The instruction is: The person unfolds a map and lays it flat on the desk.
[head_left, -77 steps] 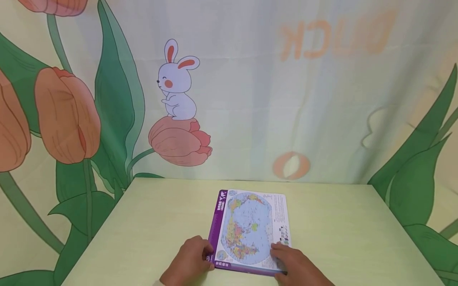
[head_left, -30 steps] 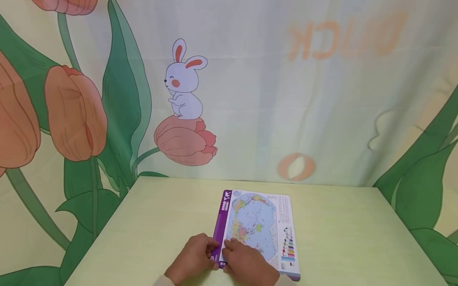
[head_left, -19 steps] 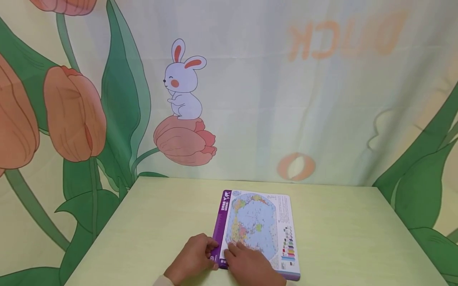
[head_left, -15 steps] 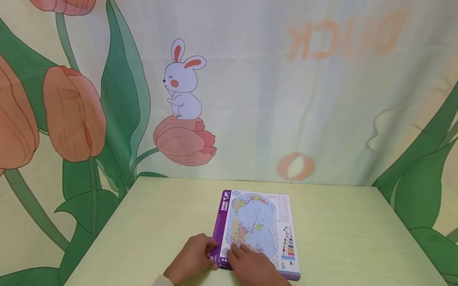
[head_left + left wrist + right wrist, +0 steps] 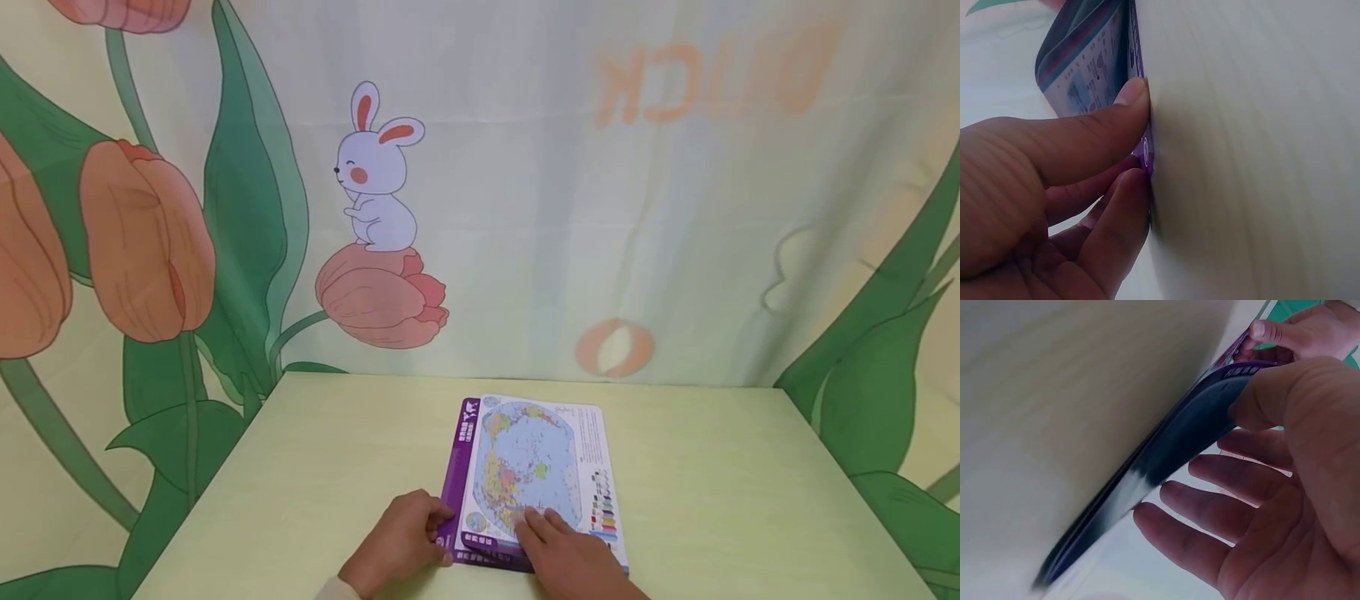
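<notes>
A folded world map (image 5: 534,450) with a purple left border lies on the table. My left hand (image 5: 397,533) holds its near left corner; in the left wrist view the thumb and fingers close about the purple corner. Over the near edge, my right hand (image 5: 573,560) has its fingers on the printed face. From the right wrist view, its thumb is at the bent-up near edge of the top layer and its fingers lie across the other side. A second purple edge (image 5: 480,557) shows beneath this raised layer. The right palm hides part of the near edge.
The pale yellow-green table (image 5: 337,442) extends on both sides of the map. Behind it hangs a curtain (image 5: 510,208) printed with tulips, leaves and a white rabbit.
My right hand went from the near right edge to the left corner, then slid rightward along the near edge. The top layer's near edge has risen, uncovering the lower one. My left hand stays at the corner.
</notes>
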Demonstrator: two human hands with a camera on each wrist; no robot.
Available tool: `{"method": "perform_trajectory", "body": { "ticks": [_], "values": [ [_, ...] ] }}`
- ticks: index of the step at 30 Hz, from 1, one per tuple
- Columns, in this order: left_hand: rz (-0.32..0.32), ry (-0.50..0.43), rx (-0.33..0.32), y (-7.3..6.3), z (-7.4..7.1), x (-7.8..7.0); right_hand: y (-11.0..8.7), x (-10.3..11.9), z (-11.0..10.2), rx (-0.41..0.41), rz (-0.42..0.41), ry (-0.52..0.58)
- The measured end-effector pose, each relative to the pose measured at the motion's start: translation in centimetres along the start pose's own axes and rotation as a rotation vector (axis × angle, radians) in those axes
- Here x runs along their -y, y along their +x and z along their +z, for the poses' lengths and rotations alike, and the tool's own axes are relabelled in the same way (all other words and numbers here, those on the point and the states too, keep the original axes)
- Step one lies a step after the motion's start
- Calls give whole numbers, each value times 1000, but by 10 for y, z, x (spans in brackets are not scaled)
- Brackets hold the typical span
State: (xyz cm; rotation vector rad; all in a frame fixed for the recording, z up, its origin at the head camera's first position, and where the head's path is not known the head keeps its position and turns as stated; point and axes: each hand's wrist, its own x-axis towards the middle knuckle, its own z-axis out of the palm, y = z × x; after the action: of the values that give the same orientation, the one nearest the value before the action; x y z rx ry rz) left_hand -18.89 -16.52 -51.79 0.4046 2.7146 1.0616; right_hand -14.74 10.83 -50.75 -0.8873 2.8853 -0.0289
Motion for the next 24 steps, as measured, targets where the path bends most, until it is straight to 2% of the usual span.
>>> {"method": "perform_trajectory", "body": {
  "ticks": [9, 16, 20, 24],
  "values": [
    [-23, -2, 6, 1, 0, -1, -18, -19, 5, -20, 24, 37],
    [-28, -6, 10, 3, 2, -1, -25, -31, 7, -86, 6, 53],
    [-10, 0, 12, 3, 3, -2, -28, -38, 8, -138, 27, 122],
    [-6, 60, 10, 3, 3, -4, -34, -48, 3, -200, 56, 241]
  ]
}}
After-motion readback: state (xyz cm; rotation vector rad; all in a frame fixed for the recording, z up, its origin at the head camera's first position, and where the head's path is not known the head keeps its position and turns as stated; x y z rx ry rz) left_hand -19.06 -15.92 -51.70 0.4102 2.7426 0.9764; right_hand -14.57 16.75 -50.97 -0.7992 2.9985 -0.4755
